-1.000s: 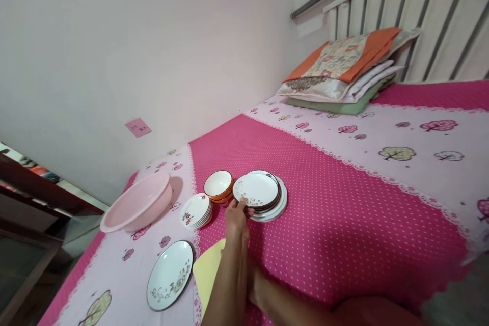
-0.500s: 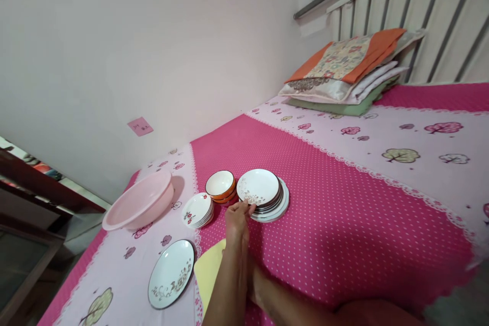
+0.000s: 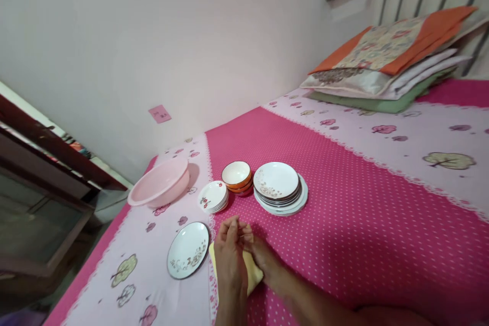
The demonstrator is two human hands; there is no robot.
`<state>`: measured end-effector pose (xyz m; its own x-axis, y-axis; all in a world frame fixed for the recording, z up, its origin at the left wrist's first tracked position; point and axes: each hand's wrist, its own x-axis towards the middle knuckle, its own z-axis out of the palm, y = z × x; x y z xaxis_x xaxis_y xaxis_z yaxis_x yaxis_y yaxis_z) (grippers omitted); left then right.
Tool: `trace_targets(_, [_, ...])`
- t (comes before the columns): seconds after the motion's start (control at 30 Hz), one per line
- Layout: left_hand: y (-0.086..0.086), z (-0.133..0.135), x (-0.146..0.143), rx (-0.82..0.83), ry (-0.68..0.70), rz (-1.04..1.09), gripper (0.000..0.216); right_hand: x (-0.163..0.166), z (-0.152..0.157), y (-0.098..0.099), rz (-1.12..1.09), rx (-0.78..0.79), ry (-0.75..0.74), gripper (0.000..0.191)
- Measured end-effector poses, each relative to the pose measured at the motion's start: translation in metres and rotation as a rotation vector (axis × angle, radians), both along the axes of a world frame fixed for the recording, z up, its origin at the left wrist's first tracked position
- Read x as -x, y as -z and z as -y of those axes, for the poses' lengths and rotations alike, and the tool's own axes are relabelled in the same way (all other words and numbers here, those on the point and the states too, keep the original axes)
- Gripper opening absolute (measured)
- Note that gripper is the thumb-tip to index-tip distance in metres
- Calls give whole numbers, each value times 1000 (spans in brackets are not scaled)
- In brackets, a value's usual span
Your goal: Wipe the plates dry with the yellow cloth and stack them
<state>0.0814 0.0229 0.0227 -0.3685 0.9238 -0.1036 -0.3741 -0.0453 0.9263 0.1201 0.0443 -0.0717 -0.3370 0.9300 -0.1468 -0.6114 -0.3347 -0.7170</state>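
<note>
My left hand (image 3: 229, 244) has its fingers curled, their tips meeting those of my right hand; what they pinch, if anything, is hidden. My right hand (image 3: 260, 253) is closed on a yellow cloth (image 3: 252, 274), which hangs and spreads beneath both hands. Just beyond them stands a stack of plates, topped by a white plate (image 3: 275, 179) with a brown flower pattern and dark rim. Beside that stack are orange bowls (image 3: 237, 175) with white insides and a pile of small white dishes (image 3: 213, 195) with red flowers. A single flowered plate (image 3: 188, 249) lies left of my hands.
A pink basin (image 3: 159, 182) rests on the bed near the wall, at the left. Folded pillows and bedding (image 3: 382, 69) are piled at the far right by the headboard. A pink note (image 3: 159, 114) sticks to the wall. The bed sheet (image 3: 344, 214) is pink with white dots.
My left hand has drawn back from the plate stack's rim toward me, to the yellow cloth. My right hand has come up beside it. The view has shifted left.
</note>
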Motion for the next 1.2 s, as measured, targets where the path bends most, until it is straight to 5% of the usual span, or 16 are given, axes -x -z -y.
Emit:
trace_targets(0.17, [18,29,70,-2,-313,16,32,-10,-2,7,83,85,-163,26])
trace_targets(0.3, [44,36,100,112,-330,20,25,-38,-8,-1,182,51,-226,33])
trace_targets(0.47, [62,30,99,214,-207,-7,42,-61,-12,-15,251,-70,-244,40])
trace_targets(0.77, [31,40,73,91,209,117,67,-60,-10,-18,186,-27,-181,45])
trace_targets(1.03, [62,28,81,124,-16,-77,60,-54,-3,-22,150,-96,-189,67])
trace_targets(1.2, [56,29,77,99,-46,-169,57,-51,-5,-11,244,-114,-68,66])
